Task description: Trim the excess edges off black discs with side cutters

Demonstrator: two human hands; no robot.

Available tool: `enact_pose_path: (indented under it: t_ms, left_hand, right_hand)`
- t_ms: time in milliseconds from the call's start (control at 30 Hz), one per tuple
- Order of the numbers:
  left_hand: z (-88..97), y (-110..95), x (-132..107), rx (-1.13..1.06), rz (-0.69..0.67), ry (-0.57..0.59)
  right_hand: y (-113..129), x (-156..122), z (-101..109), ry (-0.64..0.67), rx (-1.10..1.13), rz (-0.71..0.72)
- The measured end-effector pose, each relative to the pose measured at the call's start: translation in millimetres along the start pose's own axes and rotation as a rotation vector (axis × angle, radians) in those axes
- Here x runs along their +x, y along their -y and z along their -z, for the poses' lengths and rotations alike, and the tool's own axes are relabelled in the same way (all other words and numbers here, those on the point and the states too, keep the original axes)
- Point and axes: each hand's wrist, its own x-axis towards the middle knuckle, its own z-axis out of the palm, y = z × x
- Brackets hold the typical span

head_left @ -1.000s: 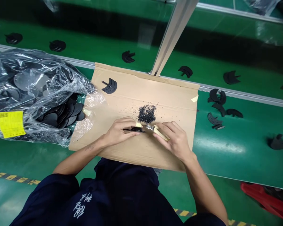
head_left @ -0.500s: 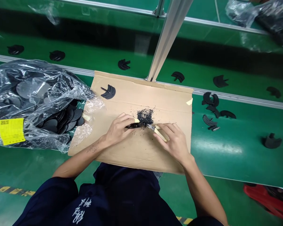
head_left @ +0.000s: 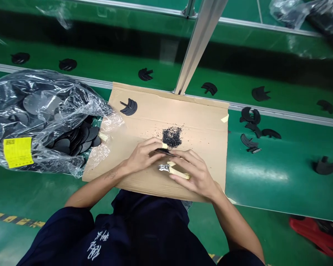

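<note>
The left hand (head_left: pixel 141 157) pinches a black part (head_left: pixel 161 150) at its fingertips. At the part's five o'clock, the right hand (head_left: pixel 195 173) grasps yellow-handled nippers (head_left: pixel 172 170).

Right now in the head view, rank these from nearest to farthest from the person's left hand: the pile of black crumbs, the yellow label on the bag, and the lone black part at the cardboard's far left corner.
From the left hand:
1. Pile of black crumbs, just beyond it on the cardboard.
2. Lone black part, far left corner.
3. Yellow label, far left on the bag.
</note>
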Motion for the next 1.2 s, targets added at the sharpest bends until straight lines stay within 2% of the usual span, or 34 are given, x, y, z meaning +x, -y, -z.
enact_pose_path:
  t_ms: [100,200,300,700,1067,1200]
  left_hand:
    - [5.2,1,-1,-0.028,-0.048,-0.019]
    - [6.9,1,-2,-0.08,-0.074,-0.041]
    - [5.9,-1,-3,-0.123,-0.086,-0.053]
    - [6.8,-6,-4,-0.139,-0.132,-0.076]
    - [6.6,-6,-7,-0.11,-0.196,-0.088]
    - [7.0,-5,-7,-0.12,-0.18,-0.06]
  right_hand:
    - [0,-1,12,-0.068,0.09,-0.017]
    - [-5,0,20,-0.163,-0.031,-0.08]
    - [-10,1,20,-0.126,-0.128,-0.052]
    - [-18,2,10,-0.06,-0.161,0.036]
    - [-11,1,11,-0.009,-0.264,0.025]
    - [-14,0,8,-0.007,-0.189,0.036]
